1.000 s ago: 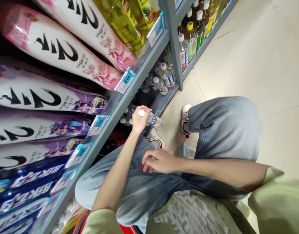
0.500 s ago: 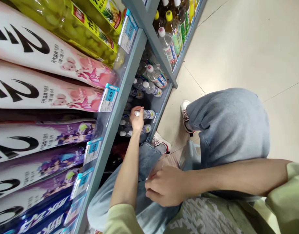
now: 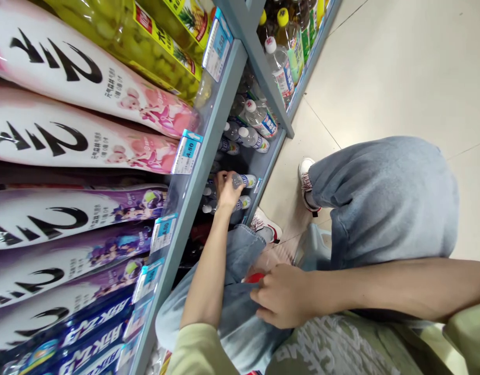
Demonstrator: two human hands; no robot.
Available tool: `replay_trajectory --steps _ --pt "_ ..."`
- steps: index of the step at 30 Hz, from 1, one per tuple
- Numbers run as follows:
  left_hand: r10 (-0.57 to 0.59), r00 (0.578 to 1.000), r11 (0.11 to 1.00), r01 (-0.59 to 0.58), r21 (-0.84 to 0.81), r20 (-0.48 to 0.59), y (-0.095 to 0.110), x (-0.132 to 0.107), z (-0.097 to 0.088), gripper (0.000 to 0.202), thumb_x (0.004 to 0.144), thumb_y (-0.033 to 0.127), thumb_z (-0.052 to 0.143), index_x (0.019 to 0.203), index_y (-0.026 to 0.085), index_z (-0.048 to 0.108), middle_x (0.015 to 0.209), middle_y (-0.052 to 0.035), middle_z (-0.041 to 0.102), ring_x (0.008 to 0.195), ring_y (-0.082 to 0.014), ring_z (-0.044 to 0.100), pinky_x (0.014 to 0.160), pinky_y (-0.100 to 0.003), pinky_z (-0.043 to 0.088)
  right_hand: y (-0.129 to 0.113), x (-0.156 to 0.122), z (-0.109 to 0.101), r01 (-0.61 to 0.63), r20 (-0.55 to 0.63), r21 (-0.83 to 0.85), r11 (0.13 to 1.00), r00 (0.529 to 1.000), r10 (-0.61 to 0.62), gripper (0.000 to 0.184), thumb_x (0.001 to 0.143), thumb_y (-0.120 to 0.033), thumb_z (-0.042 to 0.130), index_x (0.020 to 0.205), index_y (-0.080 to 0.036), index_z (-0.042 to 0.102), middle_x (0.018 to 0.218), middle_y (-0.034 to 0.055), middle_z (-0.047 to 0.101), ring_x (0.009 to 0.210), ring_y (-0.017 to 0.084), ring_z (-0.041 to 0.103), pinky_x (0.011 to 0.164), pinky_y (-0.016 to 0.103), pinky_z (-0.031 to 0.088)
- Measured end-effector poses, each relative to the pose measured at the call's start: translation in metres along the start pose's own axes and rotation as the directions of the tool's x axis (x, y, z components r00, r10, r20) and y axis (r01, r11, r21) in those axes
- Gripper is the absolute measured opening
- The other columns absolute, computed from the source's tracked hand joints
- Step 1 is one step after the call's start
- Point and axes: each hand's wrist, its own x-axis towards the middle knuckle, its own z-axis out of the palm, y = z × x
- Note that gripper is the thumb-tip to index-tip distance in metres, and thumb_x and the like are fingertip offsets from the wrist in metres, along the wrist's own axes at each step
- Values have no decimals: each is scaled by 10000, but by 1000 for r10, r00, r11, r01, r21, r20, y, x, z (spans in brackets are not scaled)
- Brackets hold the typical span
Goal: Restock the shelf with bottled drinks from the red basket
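My left hand (image 3: pixel 229 191) reaches into the lower shelf, its fingers curled around the upper part of a small clear bottle (image 3: pixel 247 181) with a blue-and-white label. The thumb lies along the bottle's side; the fingertips are partly hidden. Beside it stands a similar bottle (image 3: pixel 243 203), and more white-capped bottles are behind. In front of my body, my right hand (image 3: pixel 282 297) is closed with curled fingers. A red item (image 3: pixel 254 278) shows at its fingertips, next to a blurred, pinkish see-through object (image 3: pixel 274 258). What those fingers hold is hidden.
The upper shelf edge (image 3: pixel 208 135) with price tags juts out over my left arm. Large white-and-pink bottles (image 3: pixel 68 57) lie across the view at left. A light blue plastic stool-like object (image 3: pixel 316 242) stands on the tiled floor between my legs (image 3: pixel 396 203).
My left hand has shifted slightly deeper around the bottle, and the white cap seen in it before is hidden. The red item at my right hand has come into sight. The view has shifted slightly.
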Motion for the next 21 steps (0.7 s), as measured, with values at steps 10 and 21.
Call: replay_trajectory --steps 10,21 --pt "3 999 996 0 90 -32 -4 8 2 392 783 110 699 1161 210 674 1341 -158 553 1327 -408 456 1195 -590 365 12 -6 34 -152 120 -275 949 974 191 471 676 -174 778 1146 -146 787 1172 254 747 1096 493 685 908 690 507" --pt "-152 980 988 149 -33 -125 -23 38 -7 402 723 43 694 1080 225 666 1390 -134 591 1397 -384 470 1235 -579 333 -1 -17 74 -60 121 -325 944 987 105 539 615 -440 823 1089 -184 830 1148 261 742 1110 527 649 984 775 423"
